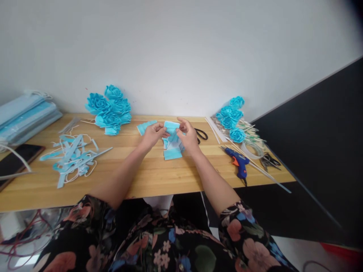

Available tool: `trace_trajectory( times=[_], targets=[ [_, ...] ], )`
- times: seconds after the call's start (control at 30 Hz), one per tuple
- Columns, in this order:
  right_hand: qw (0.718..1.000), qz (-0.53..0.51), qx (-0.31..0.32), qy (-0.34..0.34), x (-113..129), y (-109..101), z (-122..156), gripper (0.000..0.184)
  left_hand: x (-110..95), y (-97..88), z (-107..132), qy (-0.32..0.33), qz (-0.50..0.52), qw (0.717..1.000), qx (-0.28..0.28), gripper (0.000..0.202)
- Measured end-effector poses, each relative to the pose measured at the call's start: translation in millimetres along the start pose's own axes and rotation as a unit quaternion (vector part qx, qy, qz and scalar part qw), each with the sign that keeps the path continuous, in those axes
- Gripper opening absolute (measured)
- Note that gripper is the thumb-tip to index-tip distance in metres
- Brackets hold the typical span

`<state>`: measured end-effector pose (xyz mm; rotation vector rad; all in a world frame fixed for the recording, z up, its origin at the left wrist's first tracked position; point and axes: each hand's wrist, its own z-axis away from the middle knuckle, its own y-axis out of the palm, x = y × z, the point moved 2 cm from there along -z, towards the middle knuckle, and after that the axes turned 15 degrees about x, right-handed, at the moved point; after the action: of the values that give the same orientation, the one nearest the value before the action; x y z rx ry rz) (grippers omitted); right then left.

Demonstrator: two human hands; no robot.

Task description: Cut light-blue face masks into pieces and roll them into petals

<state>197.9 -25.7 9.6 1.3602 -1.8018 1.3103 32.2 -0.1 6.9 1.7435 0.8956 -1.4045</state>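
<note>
A small piece of light-blue mask fabric [171, 125] is held up between my two hands over the middle of the table. My left hand [154, 134] pinches its left side between thumb and fingers. On the right side, my right hand [187, 135] grips it with thumb and forefinger. Beneath lie more cut blue and white fabric pieces [172, 153], partly hidden by the hands. Another blue piece [145, 127] lies behind my left hand. Black-handled scissors [202, 133] rest just right of my right hand, their blades hidden.
Blue fabric flowers [109, 109] stand at the back left, others [230, 115] at the back right. Cut strips and ear loops [75, 156] are heaped left, near a phone [21, 160] and packed masks [27, 113]. A blue glue gun [239, 162], sticks and pliers [270, 161] lie right.
</note>
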Motion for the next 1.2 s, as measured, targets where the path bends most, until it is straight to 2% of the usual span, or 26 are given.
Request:
trace_trajectory(
  times=[0.13,0.23,0.43,0.6,0.73,0.9,1.03,1.2],
  targets=[
    [0.998,-0.054,0.014,0.013,-5.3,2.0,-1.3,0.046,0.2,1.2,1.9,0.001,0.007,1.000,0.024,0.028],
    [0.996,-0.079,0.035,0.015,-6.0,3.8,-2.1,0.048,0.4,1.6,3.0,0.001,0.032,0.999,0.012,0.029],
    [0.995,-0.058,0.073,0.040,-5.3,6.7,-2.1,0.050,0.4,0.3,4.1,0.012,0.096,0.995,-0.006,0.031],
    [0.993,-0.057,0.088,0.049,-8.4,7.7,-2.5,0.045,-1.3,-1.4,4.0,-0.007,0.095,0.995,-0.012,0.029],
    [0.993,-0.051,0.093,0.051,-8.0,6.7,-2.4,0.046,-2.4,-2.5,3.6,0.005,0.094,0.995,-0.021,0.025],
    [0.991,-0.065,0.099,0.054,-4.2,5.3,-1.9,0.052,-3.7,-1.8,2.8,0.020,0.021,0.998,-0.053,0.020],
    [0.992,-0.071,0.096,0.035,3.6,5.9,0.3,0.064,-3.2,4.4,2.6,0.018,-0.038,0.998,-0.038,0.016],
    [0.997,-0.001,0.070,-0.010,11.4,3.0,2.6,0.052,0.6,13.6,6.6,0.025,-0.106,0.994,-0.005,0.007]
  ],
)
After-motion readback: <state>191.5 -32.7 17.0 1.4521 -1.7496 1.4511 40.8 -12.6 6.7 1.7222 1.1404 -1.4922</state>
